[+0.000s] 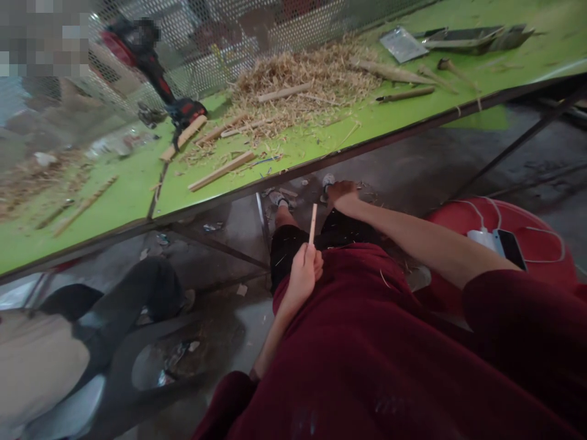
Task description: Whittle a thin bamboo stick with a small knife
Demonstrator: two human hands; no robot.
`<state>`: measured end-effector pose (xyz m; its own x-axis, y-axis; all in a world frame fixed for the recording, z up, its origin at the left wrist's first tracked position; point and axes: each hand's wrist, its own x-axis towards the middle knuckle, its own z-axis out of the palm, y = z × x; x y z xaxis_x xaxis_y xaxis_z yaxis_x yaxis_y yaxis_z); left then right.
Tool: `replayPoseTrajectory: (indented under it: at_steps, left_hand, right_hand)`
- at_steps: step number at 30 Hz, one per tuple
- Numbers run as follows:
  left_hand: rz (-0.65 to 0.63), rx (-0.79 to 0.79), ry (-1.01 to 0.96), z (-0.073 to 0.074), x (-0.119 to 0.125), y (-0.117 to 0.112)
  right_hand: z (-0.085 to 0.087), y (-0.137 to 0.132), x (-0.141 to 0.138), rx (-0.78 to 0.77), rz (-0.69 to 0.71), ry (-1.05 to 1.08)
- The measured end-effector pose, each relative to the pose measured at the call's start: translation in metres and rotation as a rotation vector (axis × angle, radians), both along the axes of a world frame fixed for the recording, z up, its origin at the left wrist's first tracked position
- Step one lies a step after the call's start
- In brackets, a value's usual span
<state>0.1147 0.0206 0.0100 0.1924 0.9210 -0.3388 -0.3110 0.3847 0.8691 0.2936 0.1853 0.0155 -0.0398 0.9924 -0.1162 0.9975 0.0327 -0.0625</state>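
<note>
Head view: left hand point(305, 272) clamps its grip on a thin stick point(313, 223); right hand point(342, 190) reaches floorward (grip unreadable), seemingly picking something up; the next move calls for a firm pinch.

left hand point(305, 275) grips stick point(312, 223) upright | right hand point(340, 190) by knee | shavings point(312, 76) on green table point(114, 189)
</note>
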Motion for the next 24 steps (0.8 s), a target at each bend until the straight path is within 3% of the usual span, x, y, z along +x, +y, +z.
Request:
replayPoseTrajectory:
  at_steps: [3,5,9,13,19,24]
  left_hand:
    - [-0.008,0.056,-0.063,0.002,-0.004,0.001]
    - [-0.010,0.093,-0.111,0.004,-0.004,0.004]
    - [-0.069,0.162,-0.159,0.007,0.002,0.009]
    - [-0.050,0.158,-0.007,0.003,0.005,0.009]
    - [0.040,0.209,0.263,-0.008,-0.005,0.013]
    - [0.082,0.149,0.256,-0.010,-0.008,0.014]
  right_hand:
    - [0.011,-0.001,0.012,0.026,-0.118,-0.017]
    - [0.020,-0.015,0.011,0.013,-0.139,0.039]
    - [0.031,-0.063,-0.012,-0.062,-0.004,0.130]
    - [0.036,-0.091,-0.035,0.033,0.053,0.040]
    - [0.039,-0.078,-0.048,0.092,0.111,0.047]
    - [0.034,-0.063,-0.060,0.064,0.194,0.005]
